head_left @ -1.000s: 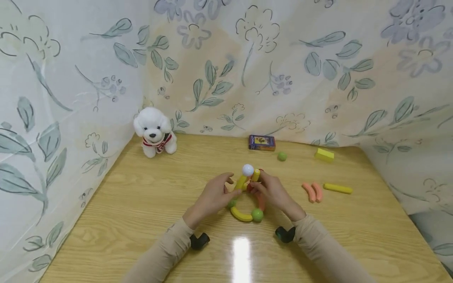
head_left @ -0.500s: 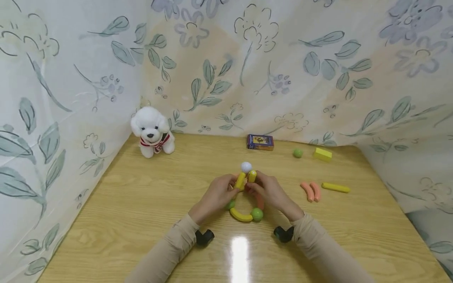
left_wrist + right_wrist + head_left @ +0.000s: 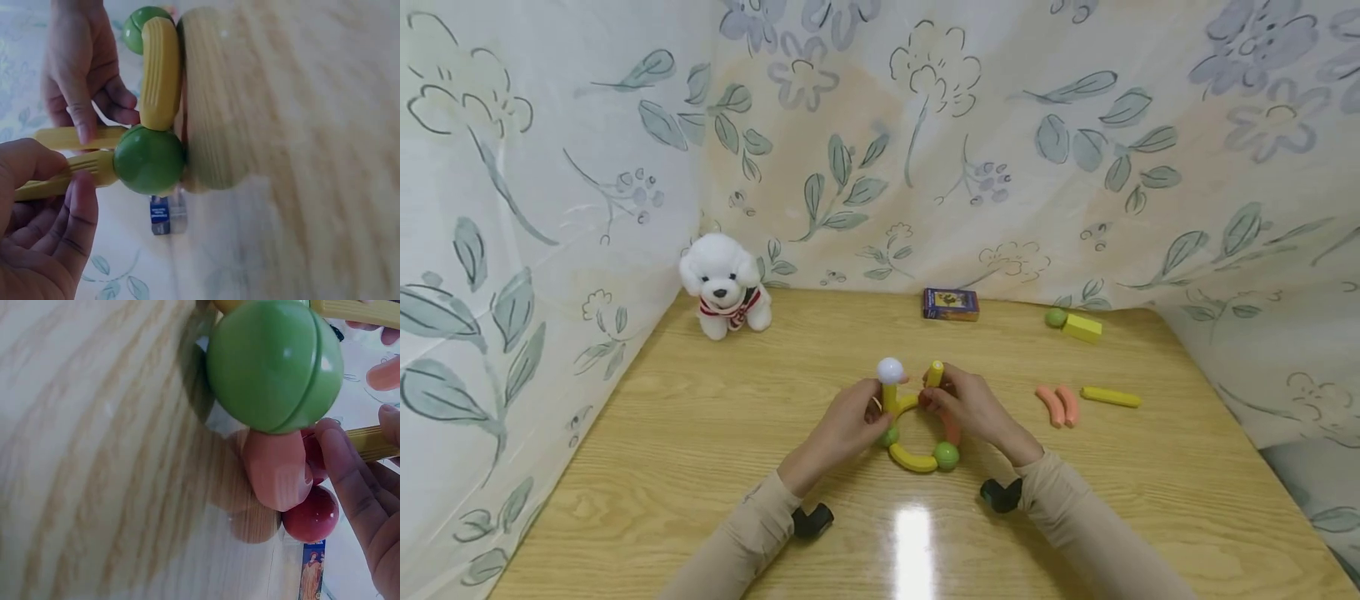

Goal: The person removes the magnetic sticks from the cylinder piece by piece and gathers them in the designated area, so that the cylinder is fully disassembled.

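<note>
1. My left hand (image 3: 848, 425) pinches a yellow stick (image 3: 889, 397) that stands upright with a white ball (image 3: 890, 370) on top.
2. My right hand (image 3: 973, 407) pinches a second yellow stick (image 3: 934, 374), also upright and bare at the top, just beside the first but apart from it.
3. Both sticks rise from a ring of pieces lying on the table (image 3: 700, 450) between my hands: a green ball (image 3: 149, 160) at the left stick's base, a curved yellow piece (image 3: 912, 458) on the near side, another green ball (image 3: 946, 455), and a pink piece (image 3: 277, 467) running up under my right fingers. A red ball (image 3: 310, 515) sits at its far end.
4. Risk: the white ball only rests on the stick's tip, as far as I can judge; tilting that stick could roll it off toward the far side.
5. Risk: pressing the two sticks together may lever the ring's joints apart, since only my fingertips steady them.
6. To the right of my right hand lie two pink pieces (image 3: 1058, 405) and a yellow stick (image 3: 1110, 397).
</note>
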Available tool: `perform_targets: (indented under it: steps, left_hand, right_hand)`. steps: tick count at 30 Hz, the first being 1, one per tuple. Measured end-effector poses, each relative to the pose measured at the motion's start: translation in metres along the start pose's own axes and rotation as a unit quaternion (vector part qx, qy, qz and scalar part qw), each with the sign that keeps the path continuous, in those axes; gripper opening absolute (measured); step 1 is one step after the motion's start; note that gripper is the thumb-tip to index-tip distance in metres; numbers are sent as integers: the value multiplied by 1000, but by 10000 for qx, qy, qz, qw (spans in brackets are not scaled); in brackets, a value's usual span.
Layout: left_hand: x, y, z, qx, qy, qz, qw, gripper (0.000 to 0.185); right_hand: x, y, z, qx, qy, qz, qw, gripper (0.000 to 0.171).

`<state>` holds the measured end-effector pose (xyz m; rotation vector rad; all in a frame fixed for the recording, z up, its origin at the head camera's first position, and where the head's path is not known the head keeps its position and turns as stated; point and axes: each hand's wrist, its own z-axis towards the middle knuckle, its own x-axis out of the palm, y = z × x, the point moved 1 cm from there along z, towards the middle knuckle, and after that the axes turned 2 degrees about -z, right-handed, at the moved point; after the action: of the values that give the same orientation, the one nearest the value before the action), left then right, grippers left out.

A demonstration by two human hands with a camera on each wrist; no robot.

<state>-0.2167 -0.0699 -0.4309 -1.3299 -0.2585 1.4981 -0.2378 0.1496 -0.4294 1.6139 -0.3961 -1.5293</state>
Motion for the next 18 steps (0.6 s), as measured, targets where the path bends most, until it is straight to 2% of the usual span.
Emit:
perform_targets:
  steps: [6,11,18]
  left_hand:
    - [1,2,-4,364,-90,292,9989,39]
    - [0,0,-6,513,-134,355,9980,41]
    - [-1,-2,-5,574,-155,390,9975,43]
  right_hand:
    - [2,0,-1,-6,42,311,9995,20]
    - [2,-1,0,-16,22,481,9988,23]
    - [-1,4,4,284,53,647,9975,22]
